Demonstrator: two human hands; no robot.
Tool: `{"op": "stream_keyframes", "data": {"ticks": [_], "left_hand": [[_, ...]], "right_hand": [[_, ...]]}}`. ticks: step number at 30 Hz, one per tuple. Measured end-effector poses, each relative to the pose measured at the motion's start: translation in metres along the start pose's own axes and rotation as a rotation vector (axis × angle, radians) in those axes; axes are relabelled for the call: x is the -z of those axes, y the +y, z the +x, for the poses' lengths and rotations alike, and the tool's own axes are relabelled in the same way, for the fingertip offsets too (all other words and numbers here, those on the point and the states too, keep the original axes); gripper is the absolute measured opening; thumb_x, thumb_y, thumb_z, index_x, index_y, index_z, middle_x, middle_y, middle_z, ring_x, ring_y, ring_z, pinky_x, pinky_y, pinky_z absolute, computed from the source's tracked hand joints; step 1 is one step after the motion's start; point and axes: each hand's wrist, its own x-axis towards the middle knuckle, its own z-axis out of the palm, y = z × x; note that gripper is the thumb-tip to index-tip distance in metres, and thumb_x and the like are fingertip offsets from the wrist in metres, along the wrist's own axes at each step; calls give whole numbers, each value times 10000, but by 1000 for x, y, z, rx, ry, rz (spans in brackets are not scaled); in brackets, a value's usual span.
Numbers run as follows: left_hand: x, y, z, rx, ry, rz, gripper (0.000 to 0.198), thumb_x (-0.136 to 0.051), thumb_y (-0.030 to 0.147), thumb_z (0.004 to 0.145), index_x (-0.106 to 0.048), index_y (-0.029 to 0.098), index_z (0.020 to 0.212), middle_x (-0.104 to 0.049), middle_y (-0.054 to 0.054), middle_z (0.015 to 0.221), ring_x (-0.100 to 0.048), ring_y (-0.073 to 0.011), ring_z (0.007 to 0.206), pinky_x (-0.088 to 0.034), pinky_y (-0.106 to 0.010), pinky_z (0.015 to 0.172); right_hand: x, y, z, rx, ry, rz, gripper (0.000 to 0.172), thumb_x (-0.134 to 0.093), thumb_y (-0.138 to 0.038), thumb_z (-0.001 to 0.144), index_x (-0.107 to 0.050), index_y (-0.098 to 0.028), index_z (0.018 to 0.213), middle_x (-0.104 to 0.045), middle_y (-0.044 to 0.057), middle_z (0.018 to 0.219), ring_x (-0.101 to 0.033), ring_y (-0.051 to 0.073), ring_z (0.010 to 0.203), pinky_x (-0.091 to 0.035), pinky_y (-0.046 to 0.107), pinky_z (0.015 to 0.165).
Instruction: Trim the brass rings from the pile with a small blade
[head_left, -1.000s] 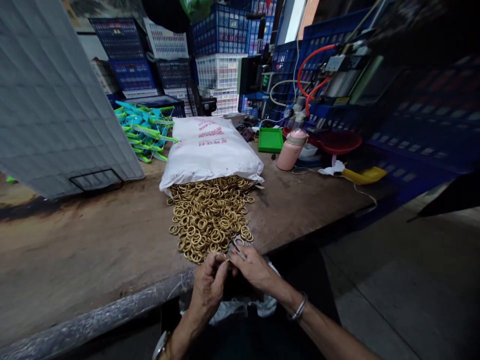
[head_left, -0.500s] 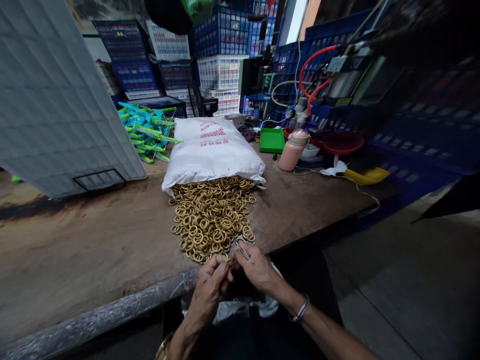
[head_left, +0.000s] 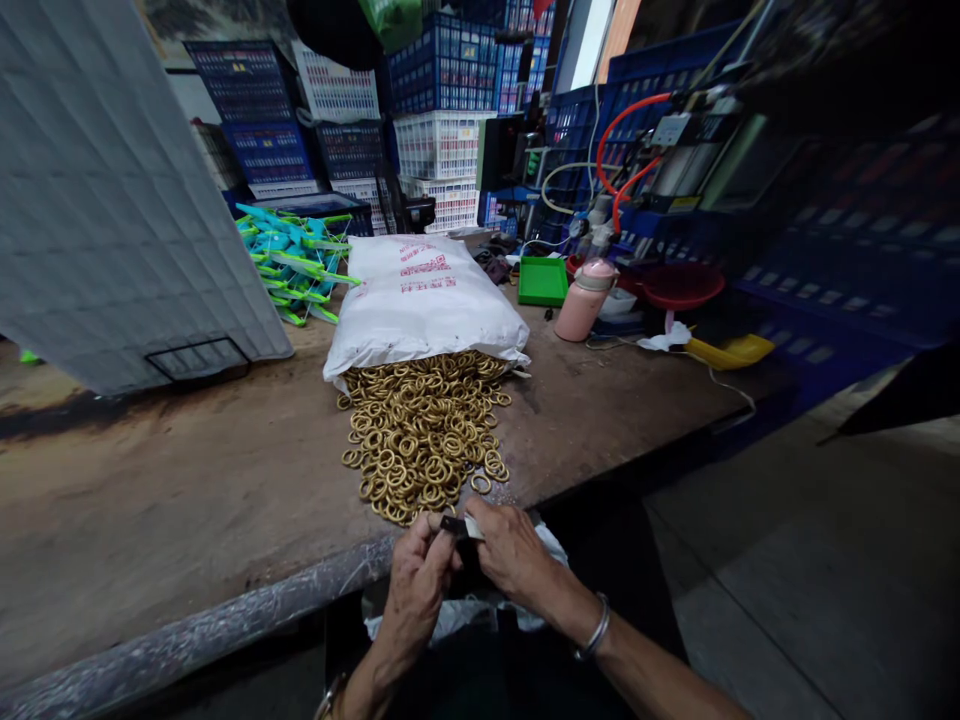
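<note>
The step in hand looks like fine finger work on one small piece (head_left: 459, 525), dark at one end and pale at the other. The left hand (head_left: 416, 585) and right hand (head_left: 516, 555) both pinch it at the table (head_left: 225, 500) edge, just below the heap of rings (head_left: 420, 440) spilling from the sack (head_left: 424, 295). The next move, I judge, calls for a steady pinch and a small, exact motion. Half a second ago a thin tool slanted up from the right hand toward the rings; now it no longer shows, and the hands sit slightly lower.
</note>
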Motion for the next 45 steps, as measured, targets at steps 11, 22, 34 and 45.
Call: {"op": "stream_keyframes", "data": {"ticks": [11,22,34,45], "left_hand": [[0,-1,0,200,-122,-383,297,-560,432,742,-516,141,705,-512,24,592,-326,-29,396,-226,-148,343],[4,4,4,317,-109,-577,220,-624,308,683,-559,155,827,-567,2,650,-482,-74,481,-328,-164,386],[-2,-8,11,120,29,-151,327,-588,476,696,-518,168,780,-439,70,508,-352,-50,381,-265,-150,344],[0,0,9,-197,134,198,195,-567,341,736,-646,167,699,-591,-13,627,-505,-152,618,-401,-235,614]], "right_hand": [[6,17,18,-110,225,-61,180,-420,-113,751,-503,-195,888,-630,30,782,-555,144,675,-262,235,568],[2,20,25,-165,220,-52,105,-432,-198,800,-460,-185,901,-633,39,771,-576,156,648,-237,247,534],[10,-1,6,129,134,431,85,-444,-143,748,-452,-204,806,-511,-28,677,-485,110,623,-323,204,583],[2,-9,4,-123,-68,947,366,-362,-493,837,-441,-181,664,-383,-68,504,-340,63,448,-283,180,446]]}}
